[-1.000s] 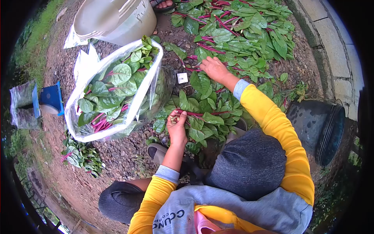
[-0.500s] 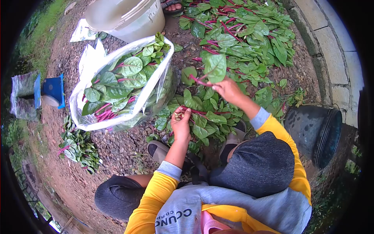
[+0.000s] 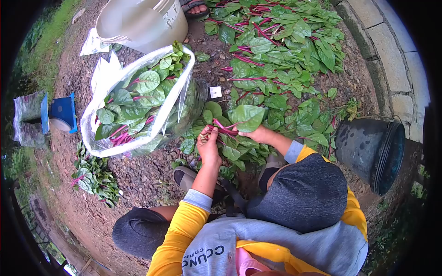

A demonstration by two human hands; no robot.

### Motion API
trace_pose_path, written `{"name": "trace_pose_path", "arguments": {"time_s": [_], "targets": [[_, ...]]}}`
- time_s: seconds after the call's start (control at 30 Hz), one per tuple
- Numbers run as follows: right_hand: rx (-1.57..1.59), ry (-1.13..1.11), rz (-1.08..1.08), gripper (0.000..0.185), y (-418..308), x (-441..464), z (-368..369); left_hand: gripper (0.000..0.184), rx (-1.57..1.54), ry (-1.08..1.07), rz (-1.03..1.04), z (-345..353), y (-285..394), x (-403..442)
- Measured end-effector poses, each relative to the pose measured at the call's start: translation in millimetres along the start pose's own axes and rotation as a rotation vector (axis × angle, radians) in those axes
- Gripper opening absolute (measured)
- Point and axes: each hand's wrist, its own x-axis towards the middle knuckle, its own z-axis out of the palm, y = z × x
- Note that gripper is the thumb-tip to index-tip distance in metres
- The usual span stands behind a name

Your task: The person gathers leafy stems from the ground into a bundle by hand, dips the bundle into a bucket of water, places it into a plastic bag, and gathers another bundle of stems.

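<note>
My left hand [image 3: 209, 148] is closed around the purple-red stems of a small bunch of Malabar spinach [image 3: 235, 149], whose green leaves spread to the right. Close beside it, my right hand [image 3: 258, 134] pinches a stem with one broad green leaf [image 3: 247, 117]. That stem's red end meets the bunch at the left fingers. Just left of my hands stands a clear plastic bag [image 3: 159, 133], its white rim rolled open, filled with the same leaves and red stems. More cut spinach [image 3: 285, 50] lies spread on the ground beyond my hands.
A large whitish bucket [image 3: 170, 27] stands behind the bag, with a person's sandalled foot [image 3: 197, 8] next to it. On the right a black bucket [image 3: 363, 149] lies tipped. A small leafy pile [image 3: 94, 177] and a blue object [image 3: 63, 112] are at left. Concrete blocks [image 3: 389, 55] edge the right.
My right hand has come down and toward me with the leafy stem, bringing it to the bunch in my left hand. A small white square on the ground is now uncovered.
</note>
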Motion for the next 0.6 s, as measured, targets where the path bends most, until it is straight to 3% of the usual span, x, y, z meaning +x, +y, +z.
{"name": "trace_pose_path", "arguments": {"time_s": [0.07,0.2,0.3,0.33,0.43,0.47,0.5,0.6], "targets": [[0.059,-0.031,0.014,0.022,1.4,4.2,3.6,0.017,-0.018,-0.027,-0.011,-0.5,1.1,0.5],[-0.299,-0.176,-0.020,0.026,-8.0,13.3,2.6,0.023,0.001,-0.024,-0.035,-5.5,0.7,3.8],[-0.260,-0.232,0.125,0.026,-22.1,16.4,-0.6,0.024,-0.007,-0.023,-0.050,-8.8,-1.8,7.0],[-0.236,-0.236,0.026,0.026,-12.5,14.8,-1.6,0.025,-0.012,-0.020,-0.049,-10.3,-3.1,7.8],[-0.362,-0.178,-0.140,0.026,-21.3,18.1,-11.5,0.025,0.016,0.007,-0.051,-9.3,-3.7,6.9],[-0.288,-0.025,0.036,0.026,-27.4,16.3,-15.4,0.025,0.024,0.009,-0.042,-8.3,-3.0,6.6],[-0.510,-0.148,0.011,0.023,-23.9,25.6,-38.0,0.025,0.033,0.011,-0.034,-7.5,-2.2,6.1],[-0.500,0.247,0.049,0.013,-43.9,32.4,-79.3,0.025,0.047,0.005,-0.021,-9.1,-2.8,7.1]]}}
